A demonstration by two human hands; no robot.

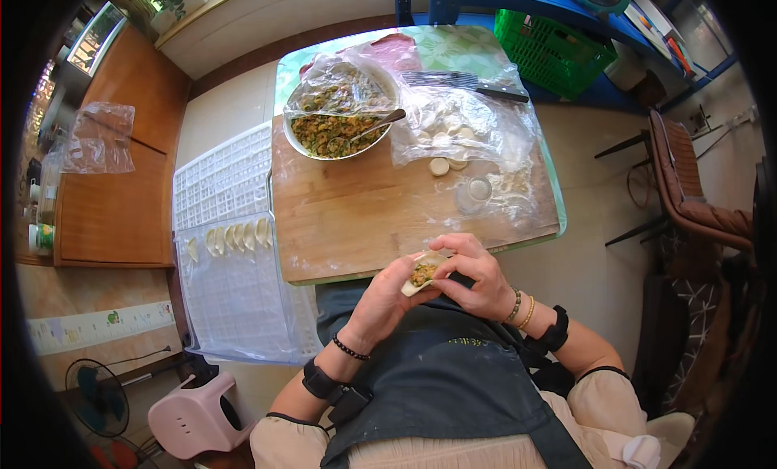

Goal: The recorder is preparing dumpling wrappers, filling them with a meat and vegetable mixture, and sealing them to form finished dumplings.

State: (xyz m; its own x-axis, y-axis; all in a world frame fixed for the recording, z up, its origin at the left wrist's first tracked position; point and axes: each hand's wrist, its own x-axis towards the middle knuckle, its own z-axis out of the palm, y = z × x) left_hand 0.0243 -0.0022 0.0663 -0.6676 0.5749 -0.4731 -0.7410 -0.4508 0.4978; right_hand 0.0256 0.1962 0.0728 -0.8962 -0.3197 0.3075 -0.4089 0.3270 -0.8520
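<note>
Just past the near edge of the wooden board, my two hands hold a round dough wrapper with chopped filling in its middle. The wrapper is partly folded up and its filling still shows. My left hand cups it from the left and below. On the other side, my right hand pinches the rim between thumb and fingers. At the far left of the board stands a large bowl of filling, partly under plastic film, with a metal spoon in it.
Small dough discs lie beside a glass jar and loose flour. Plastic film covers more dough; a black-handled knife rests behind. Left of the table, several folded dumplings sit on a plastic-covered white rack.
</note>
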